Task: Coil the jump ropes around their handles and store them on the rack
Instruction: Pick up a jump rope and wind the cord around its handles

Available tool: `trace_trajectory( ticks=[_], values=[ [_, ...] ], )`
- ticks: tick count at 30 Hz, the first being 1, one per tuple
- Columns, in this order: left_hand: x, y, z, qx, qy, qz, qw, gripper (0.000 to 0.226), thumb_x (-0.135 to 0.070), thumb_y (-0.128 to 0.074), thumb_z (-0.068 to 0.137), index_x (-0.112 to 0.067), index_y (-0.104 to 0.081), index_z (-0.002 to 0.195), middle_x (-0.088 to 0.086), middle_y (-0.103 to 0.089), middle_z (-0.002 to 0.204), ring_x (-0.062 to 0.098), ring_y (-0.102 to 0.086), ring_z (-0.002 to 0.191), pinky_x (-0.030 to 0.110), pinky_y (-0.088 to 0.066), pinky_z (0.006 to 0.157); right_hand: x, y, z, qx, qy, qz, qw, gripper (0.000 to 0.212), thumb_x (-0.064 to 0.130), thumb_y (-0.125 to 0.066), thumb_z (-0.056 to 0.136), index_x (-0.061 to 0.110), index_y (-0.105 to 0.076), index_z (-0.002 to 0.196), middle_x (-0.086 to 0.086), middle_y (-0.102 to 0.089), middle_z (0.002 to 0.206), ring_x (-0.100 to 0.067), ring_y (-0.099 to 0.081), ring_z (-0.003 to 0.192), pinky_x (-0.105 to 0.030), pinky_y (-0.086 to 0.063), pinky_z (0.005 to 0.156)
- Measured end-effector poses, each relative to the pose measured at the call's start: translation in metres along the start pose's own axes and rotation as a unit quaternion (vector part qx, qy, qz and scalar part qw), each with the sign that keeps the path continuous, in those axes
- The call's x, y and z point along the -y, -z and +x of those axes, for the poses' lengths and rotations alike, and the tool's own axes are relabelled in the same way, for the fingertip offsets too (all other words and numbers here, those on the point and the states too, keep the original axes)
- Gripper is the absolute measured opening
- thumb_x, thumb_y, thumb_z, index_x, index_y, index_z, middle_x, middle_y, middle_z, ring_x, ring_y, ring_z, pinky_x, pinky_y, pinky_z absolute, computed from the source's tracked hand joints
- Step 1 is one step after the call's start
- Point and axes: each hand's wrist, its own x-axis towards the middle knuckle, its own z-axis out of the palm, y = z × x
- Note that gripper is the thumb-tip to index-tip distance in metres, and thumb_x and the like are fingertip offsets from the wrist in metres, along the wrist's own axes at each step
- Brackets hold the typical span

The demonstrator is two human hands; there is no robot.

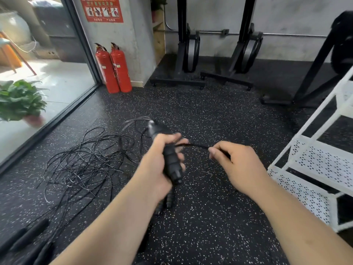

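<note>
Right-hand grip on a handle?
No: the right-hand grip pinches the rope, while the left-hand grip holds the handle.

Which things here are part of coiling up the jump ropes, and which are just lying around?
Job: handles in left hand, rope pinched by right hand, tangled ropes, white rack.
Not: fire extinguishers, potted plant, gym machines.

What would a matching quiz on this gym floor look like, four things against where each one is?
Things: 1 fire extinguishers; 2 potted plant; 3 rope handles; 4 rope cord.
Places: A pinched by the right hand; B against the pillar; C gripped in the left hand; D behind the glass.
Pairs: 1-B, 2-D, 3-C, 4-A.
</note>
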Motion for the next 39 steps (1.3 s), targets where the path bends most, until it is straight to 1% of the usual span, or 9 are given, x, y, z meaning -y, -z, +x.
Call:
trace_trajectory(
  ticks=[4,8,13,22,25,28,31,34,39],
  values=[
    [0.033,-0.017,-0.008,0.033,0.041,0.049,0.997,0.032,-0.022,-0.072,0.089,-0.015,-0.08,0.119,0.002,-0.073,0.102,0.012,-0.058,0.062,0.028,-0.049,0.054,0.009,-0.017,0.0,0.005,0.027,-0.047,0.999,0.014,0.043,-0.063,0.104,0.036,-0.075,0.103,0.014,-0.067,0.073,-0.003,-0.059,0.063,-0.021,-0.04,0.056],
    [0.018,-0.013,-0.001,0.012,0.009,0.016,1.0,0.059,-0.025,-0.08,0.073,-0.011,-0.071,0.13,0.007,-0.079,0.12,0.011,-0.056,0.064,0.027,-0.049,0.053,0.004,-0.008,0.002,0.054,0.01,-0.046,0.997,0.023,0.049,-0.062,0.103,0.033,-0.071,0.09,0.009,-0.066,0.068,-0.006,-0.057,0.059,-0.023,-0.042,0.054],
    [-0.017,0.006,0.008,-0.028,-0.053,-0.048,0.997,0.072,-0.026,-0.078,0.069,-0.011,-0.067,0.138,0.003,-0.078,0.117,0.01,-0.055,0.062,0.026,-0.049,0.056,-0.008,0.01,0.003,0.052,-0.011,-0.017,0.998,0.022,0.053,-0.058,0.103,0.041,-0.071,0.09,0.012,-0.068,0.068,-0.006,-0.049,0.049,-0.028,-0.045,0.052],
    [0.021,-0.012,-0.008,0.058,-0.004,0.027,0.998,0.052,-0.023,-0.069,0.091,-0.036,-0.059,0.14,0.008,-0.077,0.128,0.012,-0.055,0.066,0.027,-0.05,0.058,-0.006,0.0,0.006,-0.095,-0.03,0.01,0.995,0.023,0.041,-0.056,0.108,0.034,-0.067,0.089,0.019,-0.059,0.061,0.003,-0.057,0.064,-0.016,-0.036,0.054],
    [0.021,-0.014,-0.005,0.049,-0.02,0.019,0.998,0.042,-0.024,-0.064,0.099,-0.038,-0.062,0.138,0.006,-0.078,0.127,0.012,-0.055,0.065,0.029,-0.049,0.062,-0.004,0.0,0.004,-0.074,-0.017,0.008,0.997,0.022,0.04,-0.059,0.107,0.033,-0.068,0.088,0.025,-0.061,0.063,0.004,-0.056,0.063,-0.014,-0.036,0.054],
    [0.031,-0.015,-0.003,0.056,-0.013,0.035,0.998,0.04,-0.02,-0.07,0.093,-0.033,-0.072,0.131,0.0,-0.075,0.111,0.014,-0.057,0.065,0.031,-0.05,0.058,0.003,-0.009,-0.001,-0.018,0.004,-0.005,1.0,0.016,0.039,-0.064,0.104,0.037,-0.066,0.088,0.016,-0.062,0.062,0.0,-0.057,0.06,-0.015,-0.038,0.053],
    [0.041,-0.018,-0.005,0.07,0.003,0.056,0.996,0.041,-0.019,-0.073,0.088,-0.027,-0.076,0.128,-0.001,-0.071,0.096,0.014,-0.056,0.065,0.029,-0.049,0.056,0.006,-0.018,-0.003,0.03,0.021,-0.033,0.999,0.007,0.04,-0.064,0.103,0.042,-0.067,0.097,0.011,-0.069,0.074,-0.004,-0.063,0.066,-0.028,-0.048,0.062],
    [0.027,-0.019,-0.003,0.057,-0.002,0.066,0.996,0.049,-0.02,-0.073,0.085,-0.021,-0.069,0.134,-0.005,-0.079,0.122,0.011,-0.055,0.066,0.028,-0.047,0.056,0.003,-0.011,0.002,0.051,0.023,-0.039,0.998,0.014,0.047,-0.065,0.102,0.039,-0.067,0.091,0.011,-0.07,0.073,-0.005,-0.063,0.067,-0.03,-0.048,0.061],
    [-0.024,0.004,0.006,0.002,-0.062,-0.032,0.998,0.072,-0.025,-0.076,0.073,-0.015,-0.06,0.142,0.003,-0.078,0.127,0.009,-0.055,0.065,0.027,-0.047,0.06,-0.008,0.017,0.004,0.071,-0.003,0.001,0.997,0.021,0.058,-0.061,0.101,0.044,-0.073,0.091,0.005,-0.07,0.07,-0.022,-0.062,0.061,-0.044,-0.053,0.061]
  ],
)
